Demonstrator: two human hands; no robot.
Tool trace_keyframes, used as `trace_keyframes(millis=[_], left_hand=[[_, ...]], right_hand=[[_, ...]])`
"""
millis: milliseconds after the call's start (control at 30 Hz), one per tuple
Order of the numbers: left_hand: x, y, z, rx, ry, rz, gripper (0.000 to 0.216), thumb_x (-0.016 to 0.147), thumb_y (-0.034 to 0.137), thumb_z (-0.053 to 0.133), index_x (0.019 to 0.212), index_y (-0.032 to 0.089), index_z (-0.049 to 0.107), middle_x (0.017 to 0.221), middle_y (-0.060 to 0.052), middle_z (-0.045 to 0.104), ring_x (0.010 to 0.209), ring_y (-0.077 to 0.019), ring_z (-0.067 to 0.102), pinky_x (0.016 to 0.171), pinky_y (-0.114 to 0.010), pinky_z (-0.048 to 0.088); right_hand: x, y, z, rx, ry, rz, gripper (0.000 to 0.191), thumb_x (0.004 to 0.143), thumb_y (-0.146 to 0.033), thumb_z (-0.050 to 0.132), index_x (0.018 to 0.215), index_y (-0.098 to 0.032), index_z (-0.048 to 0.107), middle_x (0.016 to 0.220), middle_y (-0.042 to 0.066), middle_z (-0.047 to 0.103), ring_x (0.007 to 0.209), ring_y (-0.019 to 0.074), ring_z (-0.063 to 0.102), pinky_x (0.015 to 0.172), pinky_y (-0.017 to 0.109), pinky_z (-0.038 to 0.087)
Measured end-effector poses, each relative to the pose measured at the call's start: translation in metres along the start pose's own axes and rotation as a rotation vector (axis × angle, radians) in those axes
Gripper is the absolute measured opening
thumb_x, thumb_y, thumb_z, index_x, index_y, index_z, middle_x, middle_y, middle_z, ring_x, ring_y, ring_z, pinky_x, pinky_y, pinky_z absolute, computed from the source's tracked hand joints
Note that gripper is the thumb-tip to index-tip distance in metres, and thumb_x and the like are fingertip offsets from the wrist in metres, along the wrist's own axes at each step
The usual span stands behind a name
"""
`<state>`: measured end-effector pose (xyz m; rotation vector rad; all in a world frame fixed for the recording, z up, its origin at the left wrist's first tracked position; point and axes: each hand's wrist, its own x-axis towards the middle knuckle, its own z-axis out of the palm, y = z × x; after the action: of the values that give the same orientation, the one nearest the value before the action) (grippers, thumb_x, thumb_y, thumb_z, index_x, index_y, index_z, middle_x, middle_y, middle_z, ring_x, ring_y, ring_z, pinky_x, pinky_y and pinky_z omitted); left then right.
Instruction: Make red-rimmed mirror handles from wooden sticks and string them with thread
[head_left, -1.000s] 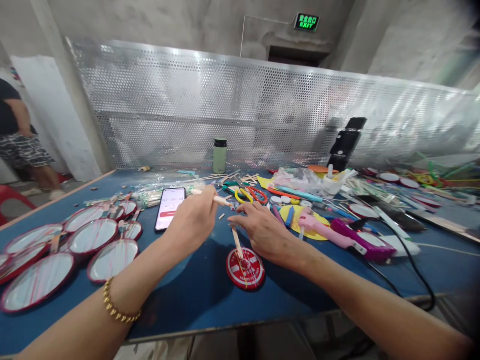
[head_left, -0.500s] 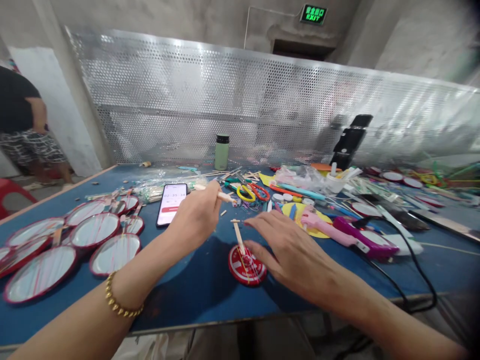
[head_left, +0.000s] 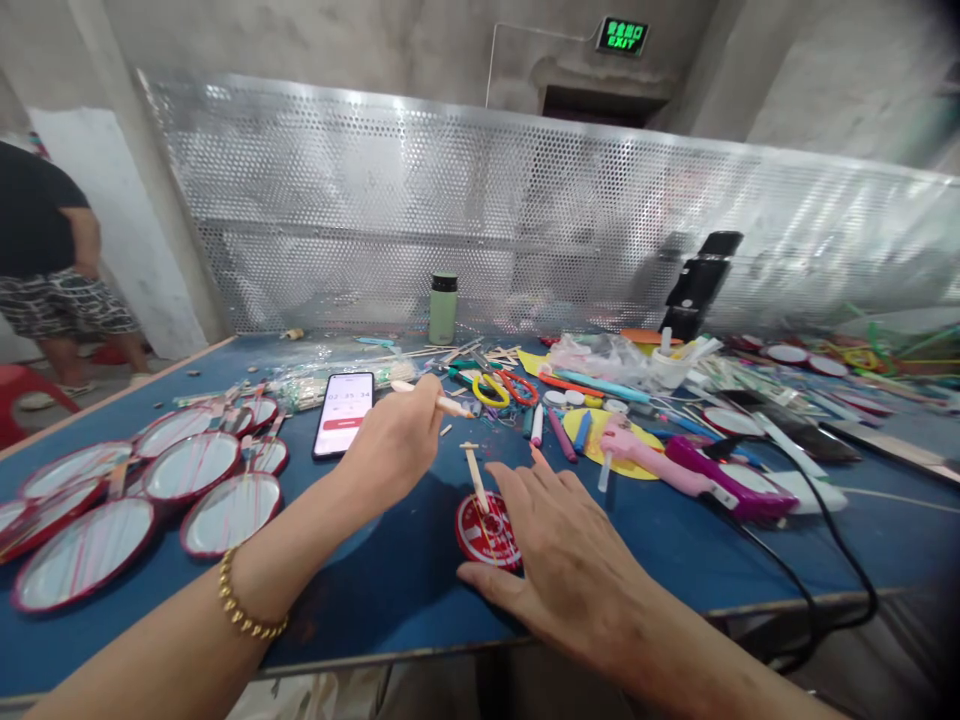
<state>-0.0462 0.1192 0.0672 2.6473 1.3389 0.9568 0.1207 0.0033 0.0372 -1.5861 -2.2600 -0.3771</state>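
Observation:
My left hand (head_left: 397, 440) is closed around a pale marker pen (head_left: 452, 405), whose orange-looking tip points right, above the table. A red round disc (head_left: 480, 540) with white print lies flat in front of me. A narrow wooden stick (head_left: 475, 475) with a short crosspiece at its far end reaches from the disc's middle. My right hand (head_left: 570, 540) is spread over the disc's right side, thumb at the near edge and index finger at the far edge. It hides part of the disc; whether it touches it I cannot tell.
Several red-rimmed round pieces (head_left: 82, 560) lie at the left beside a phone (head_left: 345, 415). Scissors (head_left: 491, 390), markers (head_left: 561, 435) and a pink-and-purple glue gun (head_left: 697, 475) with a black cable lie ahead and right. A green bottle (head_left: 442, 312) stands behind. A person (head_left: 45, 230) stands far left.
My right hand has moved nearer and to the left, its thumb now stretched out along the disc's near edge. The left hand keeps the pen, almost in place.

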Motion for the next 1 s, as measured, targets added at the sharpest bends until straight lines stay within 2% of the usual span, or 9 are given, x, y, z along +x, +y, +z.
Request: trace_keyframes(millis=[133, 267, 333, 433, 533, 633, 700, 867, 1000], left_hand=[[0.000, -0.001, -0.001, -0.004, 0.010, -0.002, 0.019, 0.096, 0.021, 0.034, 0.093, 0.019, 0.053, 0.067, -0.003, 0.061, 0.062, -0.0189, 0.056, 0.057, -0.029, 0.030], [0.000, -0.002, -0.002, -0.019, 0.004, -0.013, 0.018, 0.095, 0.020, 0.034, 0.092, 0.020, 0.051, 0.069, -0.003, 0.061, 0.064, -0.0188, 0.056, 0.058, -0.029, 0.030], [0.001, -0.001, -0.002, -0.033, -0.001, -0.023, 0.018, 0.095, 0.021, 0.033, 0.091, 0.020, 0.050, 0.070, -0.003, 0.060, 0.064, -0.0190, 0.055, 0.058, -0.029, 0.029], [0.001, 0.000, -0.003, -0.077, -0.008, -0.044, 0.018, 0.096, 0.023, 0.032, 0.090, 0.022, 0.049, 0.066, -0.001, 0.056, 0.062, -0.0199, 0.054, 0.057, -0.029, 0.027], [0.000, 0.001, -0.002, -0.154, -0.018, -0.056, 0.018, 0.095, 0.024, 0.030, 0.087, 0.022, 0.047, 0.064, -0.001, 0.053, 0.062, -0.0213, 0.053, 0.059, -0.030, 0.027], [-0.001, 0.002, 0.000, -0.256, -0.023, -0.065, 0.017, 0.093, 0.024, 0.030, 0.087, 0.023, 0.045, 0.063, 0.000, 0.050, 0.061, -0.0214, 0.050, 0.060, -0.031, 0.026], [-0.001, 0.003, 0.003, -0.358, -0.043, -0.048, 0.017, 0.093, 0.025, 0.030, 0.084, 0.023, 0.045, 0.064, 0.001, 0.050, 0.061, -0.0193, 0.048, 0.060, -0.030, 0.027], [-0.007, 0.014, 0.013, -0.688, -0.213, 0.013, 0.025, 0.094, 0.040, 0.032, 0.078, 0.023, 0.044, 0.052, 0.009, 0.035, 0.046, -0.0111, 0.031, 0.047, -0.024, 0.026], [-0.013, 0.025, 0.013, -0.906, -0.368, 0.020, 0.032, 0.092, 0.051, 0.033, 0.079, 0.023, 0.044, 0.047, 0.012, 0.027, 0.039, -0.0081, 0.024, 0.039, -0.021, 0.022]], right_hand=[[-0.001, 0.002, -0.003, 0.035, 0.000, 0.031, 0.061, 0.074, -0.047, 0.069, 0.124, -0.013, 0.056, 0.110, 0.018, 0.067, 0.102, 0.0378, 0.060, 0.094, 0.063, 0.042], [-0.002, 0.014, -0.012, 0.214, 0.043, 0.169, 0.063, 0.073, -0.044, 0.070, 0.127, -0.016, 0.054, 0.113, 0.016, 0.065, 0.106, 0.0361, 0.059, 0.096, 0.060, 0.042], [-0.004, 0.022, -0.020, 0.440, 0.045, 0.292, 0.066, 0.074, -0.046, 0.069, 0.131, -0.020, 0.050, 0.116, 0.013, 0.064, 0.107, 0.0322, 0.060, 0.096, 0.056, 0.044], [-0.008, 0.032, -0.028, 0.975, 0.027, 0.426, 0.062, 0.077, -0.050, 0.067, 0.131, -0.024, 0.050, 0.119, 0.012, 0.064, 0.108, 0.0282, 0.062, 0.092, 0.047, 0.050], [-0.013, 0.036, -0.029, 1.535, 0.102, 0.438, 0.052, 0.082, -0.053, 0.062, 0.122, -0.021, 0.058, 0.118, 0.013, 0.067, 0.106, 0.0287, 0.064, 0.090, 0.045, 0.052], [-0.017, 0.039, -0.024, 1.797, 0.183, 0.409, 0.041, 0.089, -0.049, 0.052, 0.114, -0.020, 0.065, 0.117, 0.014, 0.069, 0.107, 0.0290, 0.066, 0.086, 0.044, 0.054], [-0.018, 0.042, -0.022, 1.799, 0.218, 0.400, 0.043, 0.091, -0.050, 0.044, 0.112, -0.021, 0.068, 0.117, 0.013, 0.070, 0.107, 0.0289, 0.066, 0.087, 0.046, 0.054], [-0.015, 0.044, -0.022, 1.398, 0.163, 0.264, 0.050, 0.091, -0.054, 0.026, 0.124, -0.040, 0.060, 0.131, -0.003, 0.062, 0.111, 0.0232, 0.064, 0.081, 0.044, 0.054], [-0.008, 0.038, -0.020, 1.451, 0.193, 0.209, 0.061, 0.081, -0.064, 0.046, 0.133, -0.033, 0.051, 0.131, 0.007, 0.062, 0.115, 0.0288, 0.061, 0.090, 0.046, 0.052]])
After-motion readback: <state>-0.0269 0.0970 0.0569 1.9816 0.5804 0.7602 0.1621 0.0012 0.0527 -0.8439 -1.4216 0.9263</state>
